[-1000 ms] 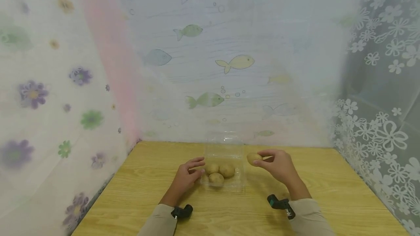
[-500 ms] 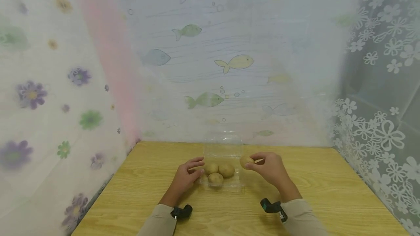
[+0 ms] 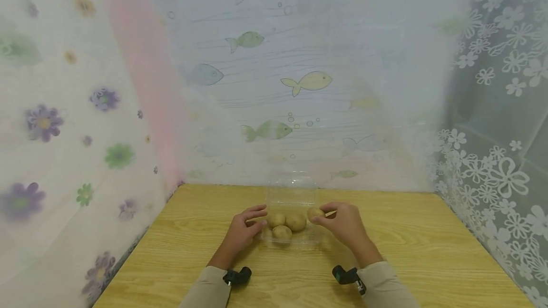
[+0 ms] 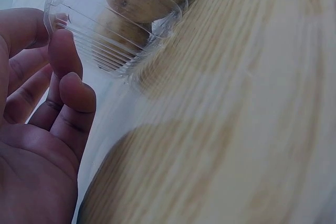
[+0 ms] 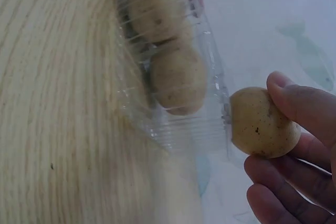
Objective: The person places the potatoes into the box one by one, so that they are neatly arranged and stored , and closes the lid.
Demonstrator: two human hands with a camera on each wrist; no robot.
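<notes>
A clear plastic clamshell box (image 3: 306, 239) stands on the table with its lid (image 3: 292, 189) raised at the back. Inside lie three potatoes (image 3: 281, 233), gathered toward its left and middle. My left hand (image 3: 241, 232) holds the box's left rim; in the left wrist view the rim runs between the thumb (image 4: 23, 27) and curled fingers (image 4: 65, 53). Between thumb and fingers, my right hand (image 3: 344, 222) grips another potato (image 5: 257, 121). That potato is at the box's right rim, overlapping it in the right wrist view.
The wood-grain table (image 3: 192, 217) extends on both sides of the box. Behind it hangs a curtain printed with fish (image 3: 274, 129), and floral curtains (image 3: 60, 156) flank the table. A black wrist camera (image 3: 344, 274) sits on each forearm.
My right hand has moved left with its potato, from off to the right of the box up to the right rim. The left hand and the box have stayed put.
</notes>
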